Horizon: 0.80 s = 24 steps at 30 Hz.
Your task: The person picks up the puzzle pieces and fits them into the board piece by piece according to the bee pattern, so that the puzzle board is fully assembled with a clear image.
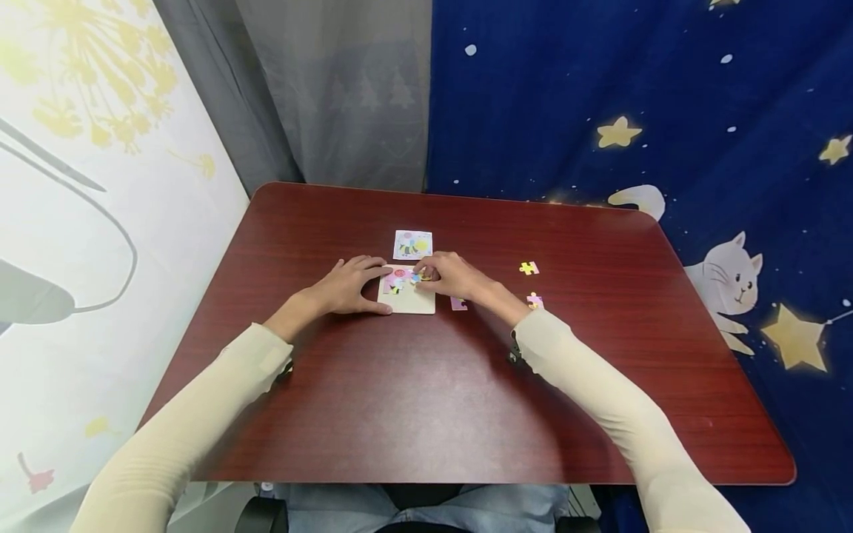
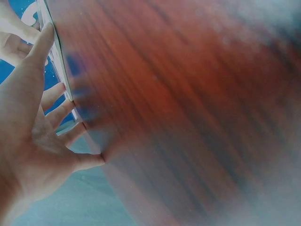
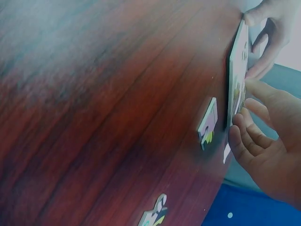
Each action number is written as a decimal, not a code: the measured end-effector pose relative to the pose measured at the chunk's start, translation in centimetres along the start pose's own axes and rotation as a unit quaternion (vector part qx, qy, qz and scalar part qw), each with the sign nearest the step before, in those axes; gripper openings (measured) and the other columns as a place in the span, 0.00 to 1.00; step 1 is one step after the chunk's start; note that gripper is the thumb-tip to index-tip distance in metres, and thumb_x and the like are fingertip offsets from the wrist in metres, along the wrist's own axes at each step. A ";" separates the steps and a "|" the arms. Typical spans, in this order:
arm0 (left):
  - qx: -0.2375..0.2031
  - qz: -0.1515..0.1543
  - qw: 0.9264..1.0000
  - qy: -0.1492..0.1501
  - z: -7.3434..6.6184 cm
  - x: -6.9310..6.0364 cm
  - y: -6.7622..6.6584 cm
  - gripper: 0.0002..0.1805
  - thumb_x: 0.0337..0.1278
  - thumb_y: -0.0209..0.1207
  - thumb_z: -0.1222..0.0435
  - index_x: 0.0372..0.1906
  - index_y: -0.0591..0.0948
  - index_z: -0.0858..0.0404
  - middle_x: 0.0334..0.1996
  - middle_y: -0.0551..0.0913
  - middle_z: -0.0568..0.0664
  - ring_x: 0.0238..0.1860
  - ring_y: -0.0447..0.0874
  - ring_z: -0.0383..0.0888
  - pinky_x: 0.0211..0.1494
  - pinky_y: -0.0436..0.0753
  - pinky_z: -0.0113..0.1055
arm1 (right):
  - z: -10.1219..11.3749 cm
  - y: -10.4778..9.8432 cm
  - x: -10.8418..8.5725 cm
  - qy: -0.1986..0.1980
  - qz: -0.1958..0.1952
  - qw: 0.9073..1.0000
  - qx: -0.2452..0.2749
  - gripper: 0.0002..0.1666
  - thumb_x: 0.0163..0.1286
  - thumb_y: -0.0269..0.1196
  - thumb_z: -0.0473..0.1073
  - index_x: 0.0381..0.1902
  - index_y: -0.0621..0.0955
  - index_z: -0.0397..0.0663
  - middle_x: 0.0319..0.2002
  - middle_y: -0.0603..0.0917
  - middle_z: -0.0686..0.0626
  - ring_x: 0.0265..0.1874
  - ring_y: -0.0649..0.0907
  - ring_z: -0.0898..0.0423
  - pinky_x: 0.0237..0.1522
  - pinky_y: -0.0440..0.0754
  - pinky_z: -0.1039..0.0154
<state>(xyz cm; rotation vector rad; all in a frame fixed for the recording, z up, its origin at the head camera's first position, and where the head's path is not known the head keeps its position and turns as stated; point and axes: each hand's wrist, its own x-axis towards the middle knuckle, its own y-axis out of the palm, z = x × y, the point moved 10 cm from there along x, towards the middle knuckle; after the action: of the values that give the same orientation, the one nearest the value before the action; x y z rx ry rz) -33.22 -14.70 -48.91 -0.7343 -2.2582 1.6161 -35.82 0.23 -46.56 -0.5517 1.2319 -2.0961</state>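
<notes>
A pale square puzzle board (image 1: 416, 302) lies on the table, with pink picture pieces (image 1: 395, 280) fitted along its upper left. My left hand (image 1: 349, 286) rests at the board's left side, fingers spread and thumb touching its lower left edge. Over the upper right part of the board, my right hand (image 1: 453, 275) pinches a puzzle piece (image 1: 415, 278) with blue and yellow on it, partly hidden by the fingers. From the right wrist view, this hand (image 3: 268, 136) covers the board's near end.
A printed picture card (image 1: 413, 245) lies just beyond the board. One loose pink piece (image 1: 458, 304) sits right of the board, close to my right forearm. Farther right are a yellow piece (image 1: 529, 268) and another pink one (image 1: 535, 300). Curtains stand behind the brown table (image 1: 413, 414).
</notes>
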 end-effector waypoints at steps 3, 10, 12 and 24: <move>0.000 -0.001 1.000 0.002 0.0 0.0 0.0 0.53 0.52 0.69 0.33 0.79 0.69 0.53 0.77 0.65 0.55 0.78 0.57 0.58 0.73 0.53 0.75 | 0.1 0.3 0.2 0.003 0.001 1.000 0.001 0.18 0.71 0.71 0.46 0.55 0.86 0.46 0.42 0.85 0.47 0.40 0.84 0.58 0.47 0.83 0.62; 0.004 -0.005 1.000 0.008 -0.1 -0.1 -0.2 0.52 0.52 0.69 0.33 0.78 0.70 0.54 0.76 0.66 0.55 0.77 0.58 0.59 0.72 0.55 0.75 | 0.4 0.9 0.5 0.020 -0.002 1.000 -0.004 0.19 0.71 0.71 0.50 0.55 0.86 0.47 0.42 0.86 0.47 0.41 0.85 0.57 0.47 0.84 0.62; 0.004 -0.006 1.000 0.008 -0.1 0.0 -0.2 0.52 0.52 0.69 0.33 0.78 0.70 0.54 0.76 0.66 0.55 0.77 0.58 0.58 0.72 0.55 0.75 | 0.6 0.9 0.5 0.025 -0.004 1.000 -0.013 0.20 0.71 0.71 0.51 0.54 0.87 0.47 0.42 0.86 0.47 0.41 0.85 0.57 0.47 0.84 0.62; 0.004 -0.002 1.000 0.005 0.1 0.0 0.0 0.52 0.52 0.68 0.32 0.79 0.68 0.52 0.77 0.65 0.54 0.78 0.57 0.57 0.73 0.53 0.75 | 0.3 0.5 0.1 -0.001 -0.010 1.000 -0.012 0.24 0.67 0.74 0.53 0.57 0.87 0.49 0.47 0.85 0.48 0.44 0.83 0.55 0.49 0.81 0.60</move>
<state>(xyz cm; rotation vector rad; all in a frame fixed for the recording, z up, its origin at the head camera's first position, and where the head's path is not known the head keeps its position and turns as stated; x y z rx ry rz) -33.29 -14.75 -48.95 -0.7330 -2.2442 1.6158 -35.51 -0.21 -46.80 -0.5780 1.2581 -2.0991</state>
